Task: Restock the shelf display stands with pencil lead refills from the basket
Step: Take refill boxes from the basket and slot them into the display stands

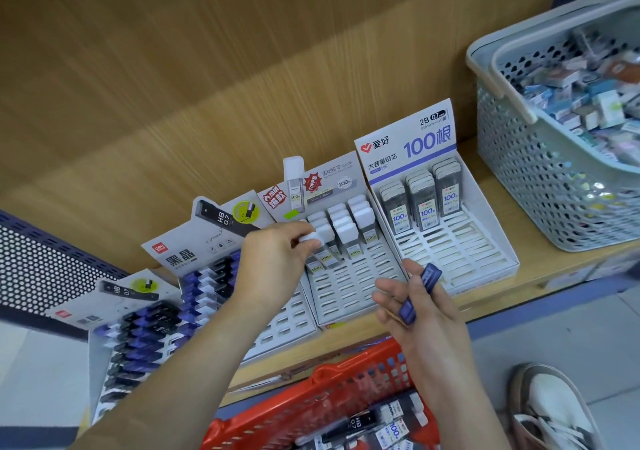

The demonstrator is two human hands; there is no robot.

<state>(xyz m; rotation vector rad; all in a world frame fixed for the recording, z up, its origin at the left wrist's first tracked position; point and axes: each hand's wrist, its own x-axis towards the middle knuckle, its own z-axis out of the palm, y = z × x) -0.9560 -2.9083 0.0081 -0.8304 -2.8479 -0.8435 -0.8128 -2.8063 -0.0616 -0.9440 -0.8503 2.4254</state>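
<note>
You pinch a white-capped refill (310, 238) between the thumb and fingertips of your left hand (277, 259), holding it at the front left of the rows of matching refills in the middle stand (349, 293), whose lower slots are bare. Your right hand (412, 314) hovers just in front of that stand and grips two blue refills (430, 276) between its curled fingers, with the other fingers loosely spread. To the right, touching the middle stand, the right stand (464, 252) carries three short rows of dark refills (424, 196) at the back, under a card marked 2B 0.7. To the left, a third stand (291, 321) holds blue and black refills under an HB 0.7 card, partly hidden by your left arm, and a far-left stand (92, 356) is packed with the same kind. All four stand side by side on the wooden shelf (346, 335). Below the shelf edge, close to you, a red basket (346, 377) holds more boxed refills (360, 422). A grey basket (540, 186) full of small mixed boxes sits on the shelf at the right end. A white shoe (554, 404) shows on the floor at lower right.
</note>
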